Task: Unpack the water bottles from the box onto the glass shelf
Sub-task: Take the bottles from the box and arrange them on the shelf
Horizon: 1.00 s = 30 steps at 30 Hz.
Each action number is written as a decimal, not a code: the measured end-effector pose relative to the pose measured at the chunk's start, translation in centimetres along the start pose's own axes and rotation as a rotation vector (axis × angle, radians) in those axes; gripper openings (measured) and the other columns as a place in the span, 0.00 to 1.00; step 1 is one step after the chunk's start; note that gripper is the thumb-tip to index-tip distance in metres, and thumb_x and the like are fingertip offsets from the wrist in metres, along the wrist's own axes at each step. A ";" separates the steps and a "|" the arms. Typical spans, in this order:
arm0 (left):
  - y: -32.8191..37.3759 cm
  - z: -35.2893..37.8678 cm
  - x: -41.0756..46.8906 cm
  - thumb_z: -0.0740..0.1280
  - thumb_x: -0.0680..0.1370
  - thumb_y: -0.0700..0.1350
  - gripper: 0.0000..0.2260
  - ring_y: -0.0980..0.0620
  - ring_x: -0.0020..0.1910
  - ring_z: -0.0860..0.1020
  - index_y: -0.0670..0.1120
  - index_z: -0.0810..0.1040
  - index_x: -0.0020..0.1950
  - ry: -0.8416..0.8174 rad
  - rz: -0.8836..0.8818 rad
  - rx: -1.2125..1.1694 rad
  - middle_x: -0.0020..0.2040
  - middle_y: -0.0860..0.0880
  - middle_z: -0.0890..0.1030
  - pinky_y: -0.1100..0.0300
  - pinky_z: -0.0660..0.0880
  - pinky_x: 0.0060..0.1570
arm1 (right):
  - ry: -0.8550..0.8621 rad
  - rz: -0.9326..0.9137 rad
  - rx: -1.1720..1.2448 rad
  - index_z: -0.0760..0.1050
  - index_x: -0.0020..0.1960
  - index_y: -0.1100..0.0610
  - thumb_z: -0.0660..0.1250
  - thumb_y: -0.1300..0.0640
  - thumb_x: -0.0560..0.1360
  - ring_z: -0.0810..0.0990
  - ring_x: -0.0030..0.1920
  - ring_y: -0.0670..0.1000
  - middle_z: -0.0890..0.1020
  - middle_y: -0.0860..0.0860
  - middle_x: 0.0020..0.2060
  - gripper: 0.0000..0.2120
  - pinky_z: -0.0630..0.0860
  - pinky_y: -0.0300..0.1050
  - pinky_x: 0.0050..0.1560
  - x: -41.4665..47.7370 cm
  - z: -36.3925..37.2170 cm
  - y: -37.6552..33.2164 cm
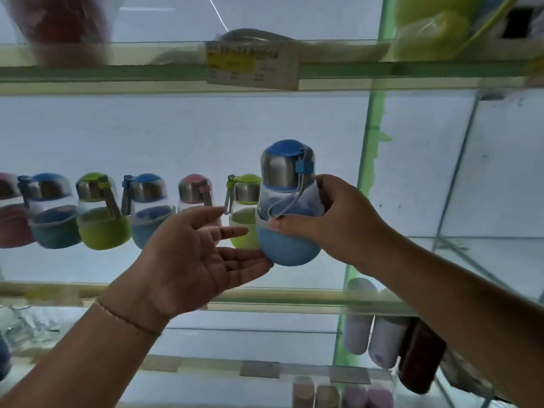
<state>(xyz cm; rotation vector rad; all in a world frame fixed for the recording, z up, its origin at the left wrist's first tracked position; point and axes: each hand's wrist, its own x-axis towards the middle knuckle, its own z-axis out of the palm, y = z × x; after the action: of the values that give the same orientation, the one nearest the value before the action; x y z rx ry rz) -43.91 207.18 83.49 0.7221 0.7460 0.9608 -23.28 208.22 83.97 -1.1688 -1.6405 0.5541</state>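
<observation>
Broadly, the glass shelf point(88, 270) spans the view and carries a row of six small water bottles: pink point(11, 213), blue point(51, 210), green point(101, 213), blue point(148, 207), pink point(195, 191) and green point(243, 213). Each has a steel cap with a coloured top, a clear body and a coloured sleeve round its base. At the right end of the row, just beside the last green one, the held blue bottle point(282, 201) stands upright, with a blue-topped steel cap, a grey strap hanging across the clear glass and a pale blue sleeve below. Whether its base meets the shelf cannot be told. The right hand point(338, 225) wraps round its middle, thumb in front. The left hand point(194, 260) lies palm up with fingers straight, fingertips touching the sleeve.
</observation>
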 end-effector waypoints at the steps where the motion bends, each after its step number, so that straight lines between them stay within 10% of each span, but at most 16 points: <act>1: -0.2 0.2 0.5 0.59 0.79 0.51 0.21 0.27 0.56 0.77 0.37 0.71 0.66 0.003 -0.011 0.007 0.56 0.24 0.76 0.39 0.72 0.60 | -0.001 0.012 0.004 0.78 0.50 0.49 0.82 0.44 0.59 0.83 0.44 0.45 0.84 0.44 0.43 0.24 0.79 0.42 0.41 0.0 -0.3 0.4; 30: -2.0 0.0 8.3 0.62 0.79 0.52 0.21 0.34 0.54 0.79 0.39 0.73 0.65 0.078 -0.150 0.455 0.59 0.29 0.78 0.45 0.78 0.53 | 0.000 0.154 -0.139 0.74 0.54 0.47 0.80 0.38 0.59 0.81 0.47 0.44 0.82 0.43 0.47 0.29 0.82 0.45 0.47 0.1 -0.6 8.1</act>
<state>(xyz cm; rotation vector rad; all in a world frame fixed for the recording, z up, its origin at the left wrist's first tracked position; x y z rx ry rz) -39.92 213.90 79.98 1.0105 1.0897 0.6897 -19.29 211.69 77.81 -1.4054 -1.6185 0.5432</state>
